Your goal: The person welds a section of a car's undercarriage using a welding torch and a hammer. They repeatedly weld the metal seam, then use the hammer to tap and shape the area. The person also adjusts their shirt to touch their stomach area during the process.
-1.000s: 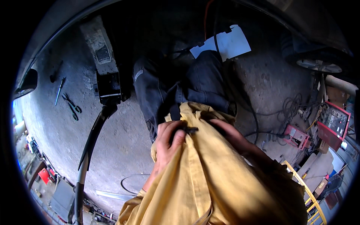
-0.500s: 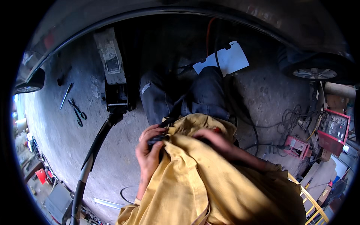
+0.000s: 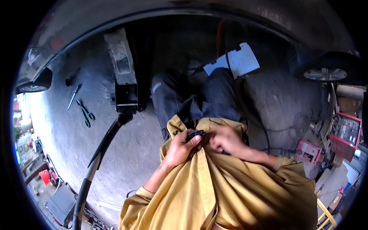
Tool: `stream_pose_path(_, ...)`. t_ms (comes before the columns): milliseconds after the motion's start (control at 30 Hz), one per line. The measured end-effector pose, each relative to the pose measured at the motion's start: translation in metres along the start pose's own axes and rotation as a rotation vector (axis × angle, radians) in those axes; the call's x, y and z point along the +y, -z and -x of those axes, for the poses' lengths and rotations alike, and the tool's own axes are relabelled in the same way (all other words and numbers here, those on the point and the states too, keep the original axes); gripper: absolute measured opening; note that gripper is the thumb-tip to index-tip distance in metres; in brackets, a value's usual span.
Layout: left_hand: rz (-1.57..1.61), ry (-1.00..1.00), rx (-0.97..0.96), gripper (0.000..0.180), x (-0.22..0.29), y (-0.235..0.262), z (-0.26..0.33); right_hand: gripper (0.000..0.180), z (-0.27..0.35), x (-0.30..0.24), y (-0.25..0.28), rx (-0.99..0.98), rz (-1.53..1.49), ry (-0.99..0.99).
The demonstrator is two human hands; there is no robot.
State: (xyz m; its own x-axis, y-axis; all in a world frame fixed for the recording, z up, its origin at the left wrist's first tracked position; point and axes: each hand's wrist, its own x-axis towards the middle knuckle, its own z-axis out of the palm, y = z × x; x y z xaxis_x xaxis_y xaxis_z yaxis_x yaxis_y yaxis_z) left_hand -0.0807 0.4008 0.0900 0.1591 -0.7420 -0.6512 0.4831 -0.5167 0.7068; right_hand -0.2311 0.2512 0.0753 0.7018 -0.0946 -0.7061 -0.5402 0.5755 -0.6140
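Note:
My left hand (image 3: 181, 147) is closed on a dark, bunched thing (image 3: 196, 134), its thumb pressed along the top. The dark thing looks soft and folded, but its kind is not clear. Just to the right, my right hand (image 3: 229, 142) is smeared by motion, its fingers bent toward the left hand. A small dark piece shows under its palm; whether the hand holds it cannot be made out. Both hands are in front of the yellow jacket (image 3: 191, 184) I wear, at the waist above my dark trousers (image 3: 214, 96).
A car body (image 3: 184, 9) arches across the far side. Left of my legs stands a floor jack (image 3: 126, 90) with a long handle (image 3: 90, 168). Scissors (image 3: 85, 113) and a thin tool (image 3: 73, 96) lie on the floor. A white sheet (image 3: 241, 61) and a red machine (image 3: 345, 130) are rightward.
My left hand has moved right, toward the middle of my waist, with the dark thing in it. My right hand has shifted slightly right, and the jacket's hem has changed its folds.

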Motion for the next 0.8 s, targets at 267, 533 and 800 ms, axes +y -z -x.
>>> stream_pose_path(267,-0.438,-0.259,-0.073,0.038,0.016,-0.027,-0.004,0.07,0.009,-0.004,-0.02,0.178,0.478,0.456)
stream_pose_path(533,-0.531,-0.484,-0.057,0.038,-0.005,-0.023,-0.008,0.068,0.01,-0.005,-0.016,0.142,0.501,0.425)
stream_pose_path(800,-0.558,-0.418,-0.088,0.054,0.002,-0.028,-0.007,0.059,0.008,-0.004,-0.009,0.045,0.48,0.374)
